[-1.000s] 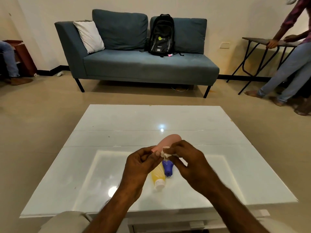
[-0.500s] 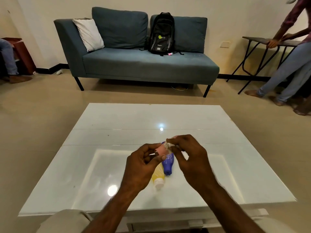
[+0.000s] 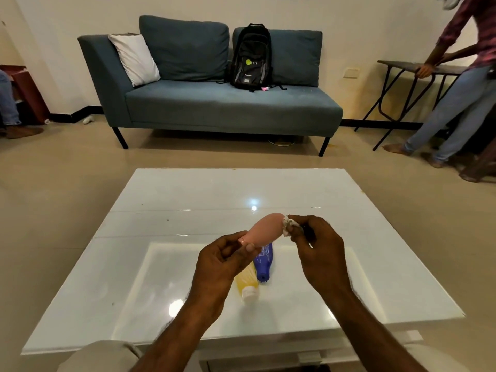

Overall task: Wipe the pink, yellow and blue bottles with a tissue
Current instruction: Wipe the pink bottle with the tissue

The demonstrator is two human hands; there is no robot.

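- Since half a second ago the right hand (image 3: 319, 253) has slid the tissue (image 3: 288, 226) out along the pink bottle (image 3: 264, 229) to its far rounded end; much more of the bottle's body now shows between the two hands
- left hand (image 3: 222, 264) is held above the desk (image 3: 161, 237), palm turned inward; thumb and forefinger pinch the bottle's narrow cap end, so this grip is closed on the pink bottle
- right hand sits a little higher and farther out, fingers curled; its grip is closed on the crumpled white tissue, which touches the bottle's wide end
- pink bottle hangs in the air, tilted, wide end pointing away and to the right
- blue bottle (image 3: 264, 260) lies on the desk beneath the hands, cap toward the person; yellow bottle (image 3: 247, 283) lies just beside it on the left, white cap also toward the person, its far part hidden by the left hand
- desk is white and glossy; ceiling lights are mirrored in it
- beyond it, a beige floor (image 3: 53, 183); a blue-grey sofa (image 3: 214, 108) against the wall carries a white cushion (image 3: 134, 59) and a black backpack (image 3: 251, 57)
- at the right, a person in jeans (image 3: 456, 103) leans on a dark folding table (image 3: 397, 66)
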